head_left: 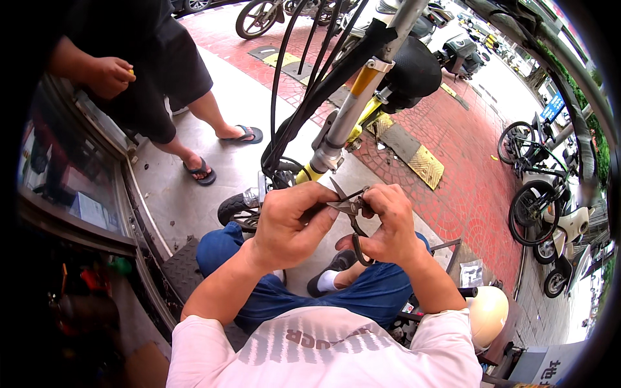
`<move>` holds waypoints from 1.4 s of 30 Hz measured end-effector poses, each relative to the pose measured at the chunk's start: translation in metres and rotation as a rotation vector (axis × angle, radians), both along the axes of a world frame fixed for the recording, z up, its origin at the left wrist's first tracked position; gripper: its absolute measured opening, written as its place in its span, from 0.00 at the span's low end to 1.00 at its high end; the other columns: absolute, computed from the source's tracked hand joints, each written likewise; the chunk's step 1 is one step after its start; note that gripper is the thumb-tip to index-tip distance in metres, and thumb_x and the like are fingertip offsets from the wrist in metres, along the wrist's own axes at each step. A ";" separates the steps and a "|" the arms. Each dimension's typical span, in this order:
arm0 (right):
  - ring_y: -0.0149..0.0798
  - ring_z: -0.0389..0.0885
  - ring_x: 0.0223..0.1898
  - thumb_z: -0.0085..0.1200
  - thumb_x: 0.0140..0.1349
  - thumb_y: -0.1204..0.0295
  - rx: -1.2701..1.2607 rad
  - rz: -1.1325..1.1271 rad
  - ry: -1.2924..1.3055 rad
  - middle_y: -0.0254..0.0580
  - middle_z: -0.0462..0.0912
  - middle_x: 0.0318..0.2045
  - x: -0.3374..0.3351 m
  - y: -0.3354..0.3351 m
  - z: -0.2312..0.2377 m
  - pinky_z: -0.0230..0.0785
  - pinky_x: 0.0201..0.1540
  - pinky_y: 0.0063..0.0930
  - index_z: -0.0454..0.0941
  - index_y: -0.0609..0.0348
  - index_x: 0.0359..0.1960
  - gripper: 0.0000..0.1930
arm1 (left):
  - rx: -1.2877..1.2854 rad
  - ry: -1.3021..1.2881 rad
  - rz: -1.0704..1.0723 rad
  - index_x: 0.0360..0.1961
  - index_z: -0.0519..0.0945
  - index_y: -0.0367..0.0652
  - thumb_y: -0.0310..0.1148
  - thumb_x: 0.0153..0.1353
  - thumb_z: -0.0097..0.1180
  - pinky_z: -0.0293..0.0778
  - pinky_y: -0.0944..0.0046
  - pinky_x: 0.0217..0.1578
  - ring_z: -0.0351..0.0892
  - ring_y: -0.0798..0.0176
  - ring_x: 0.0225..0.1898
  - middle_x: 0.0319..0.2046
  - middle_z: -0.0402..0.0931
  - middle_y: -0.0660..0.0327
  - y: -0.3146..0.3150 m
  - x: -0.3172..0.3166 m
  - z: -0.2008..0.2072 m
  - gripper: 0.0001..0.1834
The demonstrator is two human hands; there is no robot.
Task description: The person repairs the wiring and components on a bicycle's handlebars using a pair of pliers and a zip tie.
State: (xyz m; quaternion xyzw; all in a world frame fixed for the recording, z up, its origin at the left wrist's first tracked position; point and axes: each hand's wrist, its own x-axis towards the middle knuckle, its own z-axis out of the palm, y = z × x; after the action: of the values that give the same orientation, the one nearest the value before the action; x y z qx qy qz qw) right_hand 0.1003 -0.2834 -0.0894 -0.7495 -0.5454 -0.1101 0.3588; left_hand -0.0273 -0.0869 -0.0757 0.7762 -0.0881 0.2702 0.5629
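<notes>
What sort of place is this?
Looks like a pavement outside a shopfront, hedged: glass panel in a frame at left, red patterned paving outside, parked two-wheelers along the right.

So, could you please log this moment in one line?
right grip: black-handled scissors, blades open | left grip: beside blades | silver post: ahead

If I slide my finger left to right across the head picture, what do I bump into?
Framed glass panel → black flip-flops → scissors → cream helmet → lower spoked bike wheel.
</notes>
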 end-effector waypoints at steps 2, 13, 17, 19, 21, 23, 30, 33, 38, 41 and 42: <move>0.39 0.70 0.24 0.81 0.34 0.42 0.024 0.008 0.002 0.31 0.70 0.21 0.000 0.001 0.000 0.59 0.37 0.35 0.72 0.55 0.27 0.35 | -0.009 -0.009 0.035 0.40 0.82 0.32 0.20 0.63 0.63 0.70 0.69 0.24 0.77 0.73 0.23 0.25 0.80 0.60 -0.003 -0.001 0.003 0.05; 0.41 0.72 0.26 0.82 0.28 0.42 0.087 -0.059 -0.089 0.33 0.73 0.24 -0.002 0.011 0.014 0.61 0.38 0.37 0.72 0.54 0.29 0.38 | 0.164 -0.244 0.102 0.39 0.82 0.34 0.18 0.59 0.63 0.71 0.65 0.22 0.79 0.64 0.21 0.27 0.78 0.57 0.001 0.007 0.010 0.07; 0.42 0.73 0.28 0.82 0.27 0.41 0.060 -0.033 -0.096 0.34 0.73 0.25 0.002 0.007 0.012 0.61 0.39 0.37 0.72 0.54 0.28 0.38 | 0.173 -0.225 0.062 0.38 0.82 0.34 0.19 0.60 0.62 0.70 0.63 0.22 0.78 0.62 0.21 0.27 0.77 0.56 0.005 0.006 0.011 0.05; 0.44 0.74 0.30 0.82 0.25 0.41 0.038 -0.017 -0.088 0.36 0.74 0.28 0.004 0.006 0.009 0.62 0.39 0.37 0.72 0.54 0.28 0.39 | 0.176 -0.211 0.036 0.38 0.82 0.34 0.20 0.60 0.62 0.70 0.62 0.23 0.78 0.61 0.21 0.27 0.77 0.55 0.008 0.007 0.011 0.05; 0.44 0.74 0.31 0.82 0.24 0.42 0.028 -0.008 -0.082 0.36 0.75 0.28 0.006 0.004 0.006 0.62 0.39 0.37 0.73 0.54 0.29 0.39 | 0.140 -0.176 0.006 0.38 0.82 0.34 0.21 0.61 0.61 0.70 0.62 0.23 0.77 0.61 0.21 0.27 0.77 0.55 0.008 0.007 0.011 0.05; 0.44 0.75 0.31 0.83 0.24 0.42 0.031 -0.013 -0.087 0.36 0.75 0.28 0.006 0.008 0.009 0.62 0.39 0.37 0.75 0.55 0.30 0.39 | 0.099 -0.141 -0.023 0.38 0.81 0.33 0.22 0.61 0.60 0.70 0.63 0.23 0.76 0.62 0.21 0.25 0.76 0.56 0.010 0.008 0.010 0.04; 0.37 0.74 0.27 0.82 0.27 0.39 0.089 0.048 -0.158 0.29 0.73 0.23 0.017 0.015 0.015 0.60 0.38 0.34 0.77 0.53 0.32 0.39 | -0.008 0.041 -0.167 0.37 0.81 0.32 0.24 0.63 0.57 0.69 0.63 0.23 0.73 0.64 0.19 0.22 0.75 0.56 0.020 0.008 0.015 0.05; 0.37 0.73 0.26 0.83 0.26 0.41 0.084 0.079 -0.136 0.29 0.73 0.23 0.021 0.014 0.010 0.60 0.37 0.34 0.77 0.54 0.31 0.38 | -0.039 0.108 -0.194 0.37 0.81 0.32 0.24 0.63 0.58 0.68 0.64 0.22 0.72 0.66 0.19 0.22 0.75 0.57 0.023 0.008 0.014 0.05; 0.38 0.73 0.26 0.84 0.27 0.44 0.047 0.099 0.083 0.31 0.75 0.23 0.019 0.014 -0.002 0.61 0.36 0.34 0.78 0.56 0.31 0.37 | 0.056 -0.052 -0.019 0.35 0.82 0.35 0.22 0.57 0.68 0.69 0.69 0.22 0.74 0.71 0.19 0.25 0.79 0.60 0.009 0.009 0.019 0.07; 0.39 0.73 0.28 0.83 0.29 0.44 0.095 0.113 0.187 0.32 0.76 0.25 0.014 0.017 -0.010 0.62 0.37 0.35 0.81 0.56 0.34 0.37 | 0.082 -0.111 0.006 0.33 0.82 0.35 0.22 0.56 0.72 0.70 0.68 0.21 0.79 0.70 0.20 0.25 0.80 0.59 0.008 0.013 0.013 0.08; 0.39 0.73 0.29 0.83 0.29 0.44 0.127 0.116 0.216 0.32 0.76 0.25 0.012 0.019 -0.013 0.63 0.38 0.35 0.82 0.57 0.36 0.37 | 0.093 -0.130 -0.002 0.33 0.82 0.35 0.21 0.56 0.72 0.71 0.68 0.20 0.80 0.69 0.20 0.24 0.80 0.58 0.008 0.014 0.013 0.09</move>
State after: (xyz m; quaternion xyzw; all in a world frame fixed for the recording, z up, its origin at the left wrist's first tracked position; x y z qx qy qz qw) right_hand 0.1122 -0.2648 -0.1020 -0.7000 -0.5380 -0.0420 0.4677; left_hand -0.0135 -0.0786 -0.0630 0.7821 -0.1376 0.3152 0.5196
